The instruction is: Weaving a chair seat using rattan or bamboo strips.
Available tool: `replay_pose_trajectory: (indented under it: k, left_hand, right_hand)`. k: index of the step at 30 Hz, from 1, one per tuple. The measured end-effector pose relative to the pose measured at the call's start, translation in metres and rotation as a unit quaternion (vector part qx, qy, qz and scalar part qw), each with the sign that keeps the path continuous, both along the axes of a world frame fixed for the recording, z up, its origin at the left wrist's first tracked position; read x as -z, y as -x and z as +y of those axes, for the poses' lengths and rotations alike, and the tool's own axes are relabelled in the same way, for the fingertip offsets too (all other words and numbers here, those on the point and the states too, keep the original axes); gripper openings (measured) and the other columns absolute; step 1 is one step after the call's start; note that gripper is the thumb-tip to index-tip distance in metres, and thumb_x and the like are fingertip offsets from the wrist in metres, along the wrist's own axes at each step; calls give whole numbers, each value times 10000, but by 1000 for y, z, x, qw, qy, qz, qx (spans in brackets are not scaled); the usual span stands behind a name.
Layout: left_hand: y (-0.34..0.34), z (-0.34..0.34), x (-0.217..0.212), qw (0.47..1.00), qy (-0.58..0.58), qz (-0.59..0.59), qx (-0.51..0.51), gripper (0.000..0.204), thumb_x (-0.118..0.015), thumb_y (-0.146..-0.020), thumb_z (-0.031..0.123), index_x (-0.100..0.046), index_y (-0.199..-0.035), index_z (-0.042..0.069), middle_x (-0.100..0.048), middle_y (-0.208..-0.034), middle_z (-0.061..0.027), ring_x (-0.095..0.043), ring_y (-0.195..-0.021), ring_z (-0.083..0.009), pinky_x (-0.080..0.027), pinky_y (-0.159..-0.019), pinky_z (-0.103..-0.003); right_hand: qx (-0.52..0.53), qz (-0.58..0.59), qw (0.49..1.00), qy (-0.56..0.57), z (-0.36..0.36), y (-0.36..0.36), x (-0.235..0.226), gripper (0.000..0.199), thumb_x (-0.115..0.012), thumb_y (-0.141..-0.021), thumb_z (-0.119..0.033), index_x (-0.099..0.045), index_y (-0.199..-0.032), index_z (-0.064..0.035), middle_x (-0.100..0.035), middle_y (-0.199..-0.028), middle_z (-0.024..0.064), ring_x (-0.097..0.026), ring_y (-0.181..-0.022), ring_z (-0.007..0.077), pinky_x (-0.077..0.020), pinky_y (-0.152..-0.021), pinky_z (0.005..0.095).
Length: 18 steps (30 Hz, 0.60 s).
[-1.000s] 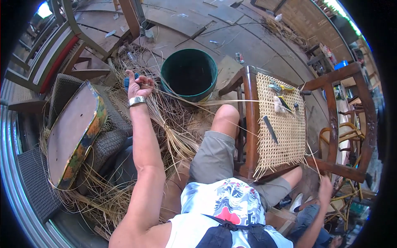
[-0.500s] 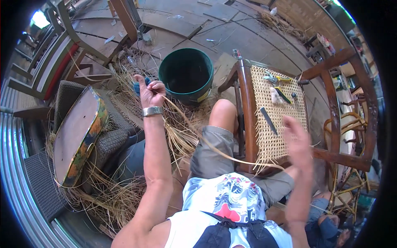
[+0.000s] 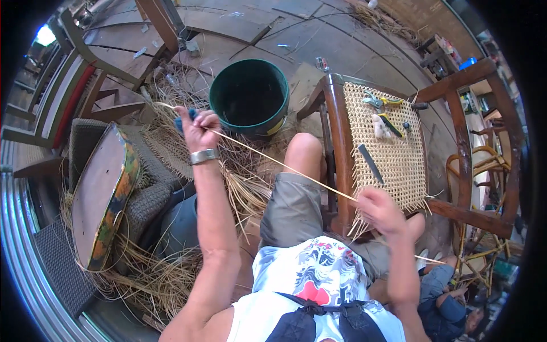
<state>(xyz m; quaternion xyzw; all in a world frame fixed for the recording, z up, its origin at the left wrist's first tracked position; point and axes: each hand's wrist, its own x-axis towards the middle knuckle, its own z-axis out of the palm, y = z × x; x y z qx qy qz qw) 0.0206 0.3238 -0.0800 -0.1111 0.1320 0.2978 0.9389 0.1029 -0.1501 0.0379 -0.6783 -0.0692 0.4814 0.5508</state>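
Observation:
A long, thin cane strip (image 3: 290, 169) runs taut across my lap between my hands. My left hand (image 3: 202, 130) pinches it near the bucket; a dark blue cloth-like piece (image 3: 183, 122) shows at those fingers, partly hidden. My right hand (image 3: 383, 212) is closed on the strip at the near edge of the woven cane seat (image 3: 396, 168), and the strip's end sticks out beyond my right forearm. On the seat lie yellow-handled pliers (image 3: 383, 101), a yellow-and-black tool (image 3: 392, 125), whitish lumps (image 3: 379, 126) and a flat dark bar (image 3: 370, 163).
A dark green bucket (image 3: 257, 133) stands ahead. Loose cane (image 3: 154, 279) heaps at left beside a cushioned seat panel (image 3: 105, 194) and a chair (image 3: 62, 97). The seat's brown wooden frame (image 3: 337, 137) stands at right. Another person (image 3: 447, 302) is at lower right.
My right hand has come down and left from above the seat, now closed on the strip. The strip has gone from slack and curved to straight. My left hand has shifted slightly left.

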Motion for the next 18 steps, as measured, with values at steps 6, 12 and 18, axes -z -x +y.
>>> replay_pose_trajectory:
  k: [6, 12, 18]
  left_hand:
    - [-3, 75, 26, 984, -40, 168, -35, 584, -891, -688, 458, -405, -762, 142, -388, -525, 64, -430, -481, -83, -391, -472, -213]
    - [-54, 55, 37, 888, -275, 358, 89, 456, -832, -797, 483, -566, -889, 124, -603, -692, -9, -608, -651, -133, -491, -531, -251]
    - [-107, 6, 73, 756, -390, 449, 272, 409, -883, -771, 414, -634, -950, 143, -684, -837, 3, -674, -693, -125, -517, -515, -274]
  right_hand:
    - [108, -411, 658, 622, -448, 30, -64, 209, -637, -951, -203, -662, -903, -1, -622, -741, 133, -611, -717, 275, -488, -673, 430]
    - [548, -297, 634, 457, -668, 179, -83, 340, -666, -962, -322, -714, -1005, 12, -707, -898, 63, -646, -755, 206, -509, -681, 371]
    - [367, -319, 759, 433, -520, 158, 21, 267, -599, -1008, -273, -603, -882, -37, -475, -692, -32, -442, -607, 70, -373, -538, 268]
